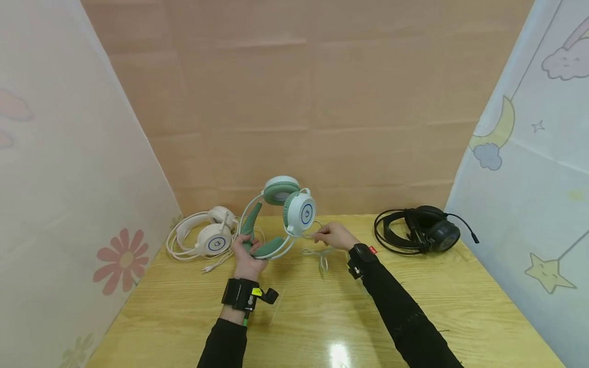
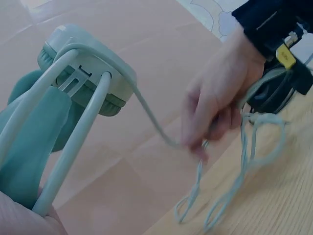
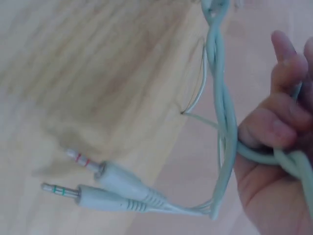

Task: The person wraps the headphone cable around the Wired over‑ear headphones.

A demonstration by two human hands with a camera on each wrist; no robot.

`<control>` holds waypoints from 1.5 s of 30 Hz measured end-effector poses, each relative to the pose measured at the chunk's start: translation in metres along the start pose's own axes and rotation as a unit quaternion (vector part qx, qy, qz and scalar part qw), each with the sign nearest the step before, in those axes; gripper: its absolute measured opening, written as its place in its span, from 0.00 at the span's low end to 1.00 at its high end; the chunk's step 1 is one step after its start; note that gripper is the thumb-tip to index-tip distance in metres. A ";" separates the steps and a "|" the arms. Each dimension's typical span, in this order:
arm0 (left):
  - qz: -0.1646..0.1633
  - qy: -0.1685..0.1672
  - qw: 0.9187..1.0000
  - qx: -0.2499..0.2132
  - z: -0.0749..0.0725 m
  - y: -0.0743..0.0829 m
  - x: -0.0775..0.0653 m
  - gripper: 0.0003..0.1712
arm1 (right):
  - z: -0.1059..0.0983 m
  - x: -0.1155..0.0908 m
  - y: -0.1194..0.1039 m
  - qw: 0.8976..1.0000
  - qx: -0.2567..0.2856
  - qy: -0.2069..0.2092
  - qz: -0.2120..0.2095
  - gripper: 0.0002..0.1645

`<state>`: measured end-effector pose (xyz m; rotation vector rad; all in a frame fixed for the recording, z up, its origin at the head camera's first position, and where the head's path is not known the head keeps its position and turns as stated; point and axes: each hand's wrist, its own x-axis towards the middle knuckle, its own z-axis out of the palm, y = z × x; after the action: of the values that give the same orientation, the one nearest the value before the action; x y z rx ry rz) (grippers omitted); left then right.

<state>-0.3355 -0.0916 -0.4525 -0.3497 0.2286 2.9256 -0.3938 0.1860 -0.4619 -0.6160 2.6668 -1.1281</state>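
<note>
Above the table, my left hand (image 1: 248, 260) grips the headband of a pale green headset (image 1: 301, 212), whose two ear cups point up and away. A thin cable (image 2: 154, 120) runs from one ear cup to my right hand (image 1: 336, 235), which pinches it between curled fingers. From the right hand the twisted cable (image 3: 222, 98) hangs in loops. Two audio plugs (image 3: 112, 188), one ringed red and one ringed green, dangle at its end in the right wrist view.
A white headset (image 1: 214, 239) with its cable lies at the left, just behind the left hand. At the right lies a black headset (image 1: 444, 235) with a microphone boom. A brown paper backdrop (image 1: 294, 102) stands behind the wooden table (image 1: 299, 327).
</note>
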 end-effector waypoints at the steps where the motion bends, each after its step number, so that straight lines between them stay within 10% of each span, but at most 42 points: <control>1: -0.002 -0.001 1.000 -0.008 0.001 0.000 0.000 0.16 | 0.001 0.002 -0.003 1.000 -0.010 -0.015 -0.009 0.22; 5: -0.010 -0.011 0.999 -0.034 0.003 0.000 -0.002 0.17 | 0.009 0.007 -0.012 0.999 -0.004 -0.046 -0.025 0.24; 10: -0.025 -0.028 0.999 -0.026 0.003 0.002 -0.001 0.17 | 0.004 0.017 -0.011 1.000 0.004 0.017 -0.014 0.18; 18: -0.044 -0.088 0.992 0.081 0.000 0.014 0.000 0.12 | -0.027 0.029 -0.020 0.990 -0.115 0.058 -0.051 0.08; 24: -0.060 -0.161 0.969 0.179 -0.005 0.020 0.003 0.16 | -0.046 0.030 -0.032 0.979 -0.159 0.051 -0.116 0.09; 31: -0.039 -0.210 0.943 0.255 -0.005 0.022 0.005 0.16 | -0.057 0.035 -0.039 0.959 -0.270 0.078 -0.032 0.07; 36: -0.014 -0.240 0.912 0.331 -0.004 0.021 0.005 0.16 | -0.066 0.041 -0.042 0.971 -0.229 0.038 -0.057 0.11; 40: 0.001 -0.225 0.894 0.387 -0.001 0.015 0.002 0.14 | -0.072 0.046 -0.047 0.973 -0.211 0.016 -0.088 0.10; 45: 0.032 -0.186 0.878 0.439 0.000 0.005 -0.003 0.13 | -0.075 0.045 -0.056 0.949 -0.296 0.070 -0.087 0.25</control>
<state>-0.3341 -0.0970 -0.4509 0.3592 1.4258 2.5088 -0.4411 0.1795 -0.3703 -0.9049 3.1343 -0.3836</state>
